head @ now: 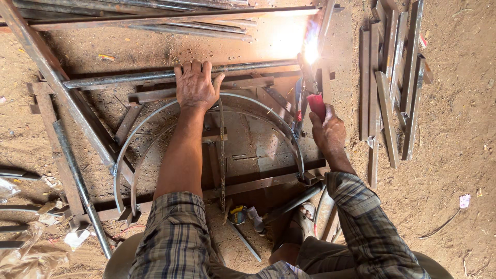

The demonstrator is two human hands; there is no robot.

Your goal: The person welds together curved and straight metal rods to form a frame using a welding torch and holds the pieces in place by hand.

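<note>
My left hand (195, 85) presses palm-down on a long round steel pipe (129, 78) that lies across a metal frame on the sandy ground. My right hand (327, 129) grips a red-handled welding electrode holder (316, 105); its rod points up to a bright white welding arc (311, 51) at the pipe's right end. Under my arms lies a curved steel arch (124, 150) of two thin bent strips, fixed to flat bars.
A bundle of angle-iron pieces (392, 77) lies at the right. Long steel bars (155, 20) run along the top and diagonally at left. Crumpled plastic and paper scraps (31, 248) sit at lower left. A small yellow-capped item (238, 213) lies between my knees.
</note>
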